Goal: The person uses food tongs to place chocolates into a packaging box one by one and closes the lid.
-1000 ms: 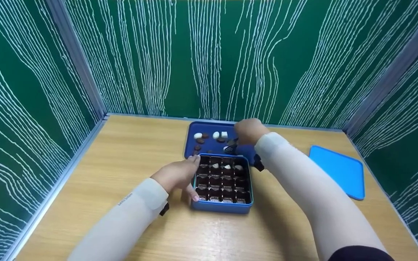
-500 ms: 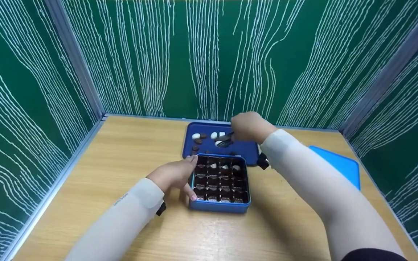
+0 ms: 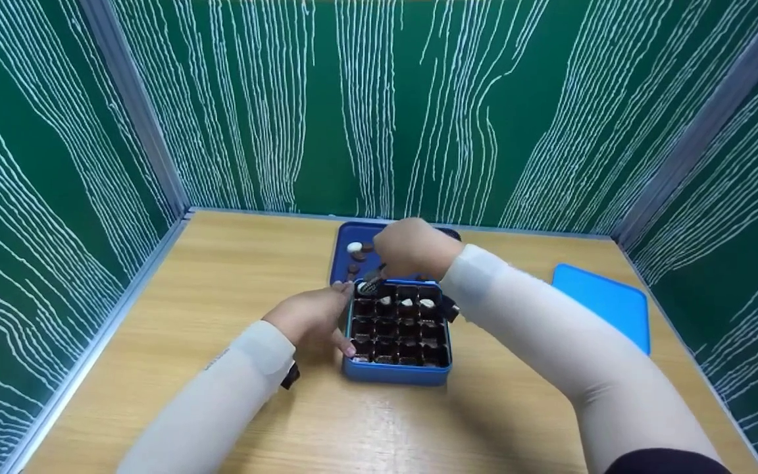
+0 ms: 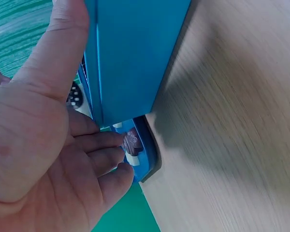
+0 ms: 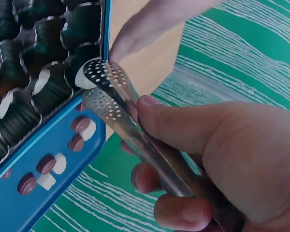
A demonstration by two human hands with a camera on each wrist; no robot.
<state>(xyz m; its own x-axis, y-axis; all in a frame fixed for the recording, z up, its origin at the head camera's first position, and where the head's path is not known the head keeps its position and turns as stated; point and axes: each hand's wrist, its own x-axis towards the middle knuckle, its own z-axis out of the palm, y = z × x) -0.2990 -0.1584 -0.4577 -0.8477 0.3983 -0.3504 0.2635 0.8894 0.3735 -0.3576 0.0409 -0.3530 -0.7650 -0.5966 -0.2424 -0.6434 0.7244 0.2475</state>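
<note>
Counted 1 left hand (image 3: 310, 317), 1 right hand (image 3: 414, 246), 1 tongs pair (image 5: 144, 151), 1 box (image 3: 397, 374), 1 tray (image 3: 354, 232), 1 light-blue panel (image 3: 606, 306), 4 white pieces (image 5: 41, 82) at box, and 3 white ones (image 5: 59, 163), 4+ brown ones (image 5: 26, 183) on tray, right-wrist view.

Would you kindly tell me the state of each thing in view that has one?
Blue box: open, upright.
Compartment insert: partly filled.
Light blue lid: off, lying flat.
Dark blue tray: holding chocolates.
Perforated tongs: tips close together.
White chocolate: at the tongs' tips, back-left corner compartment.
Left hand: touching the box's side.
Right hand: gripping the tongs.
</note>
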